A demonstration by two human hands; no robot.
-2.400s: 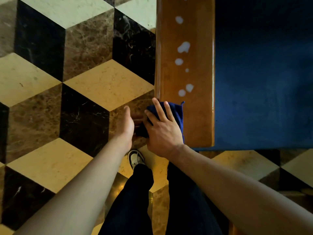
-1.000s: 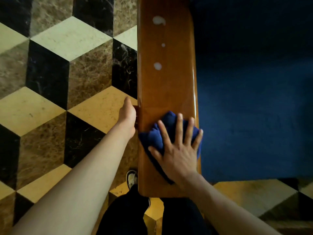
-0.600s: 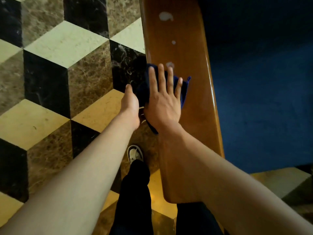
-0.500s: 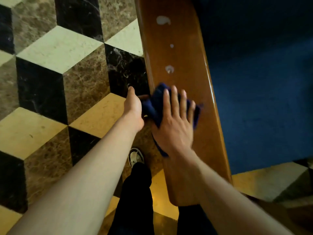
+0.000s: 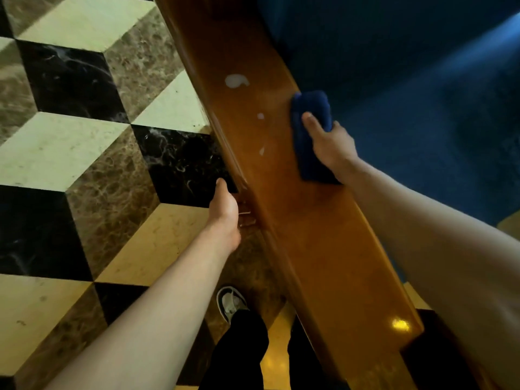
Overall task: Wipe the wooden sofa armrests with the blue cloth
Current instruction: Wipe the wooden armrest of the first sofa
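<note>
White spots (image 5: 236, 80) are seen on the armrest (image 5: 309, 226) at upper centre, beside the tiled floor (image 5: 84, 153). The cloth (image 5: 309, 130), moved since earlier to the right edge, is gripped by the right hand (image 5: 329, 147); the left hand (image 5: 225, 212) is curled against the left side.

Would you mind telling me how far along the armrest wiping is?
Done: the near end of the armrest shows no spots. In hand: the right hand grips the cloth at its inner edge. Left: three white spots beside the cloth.
</note>
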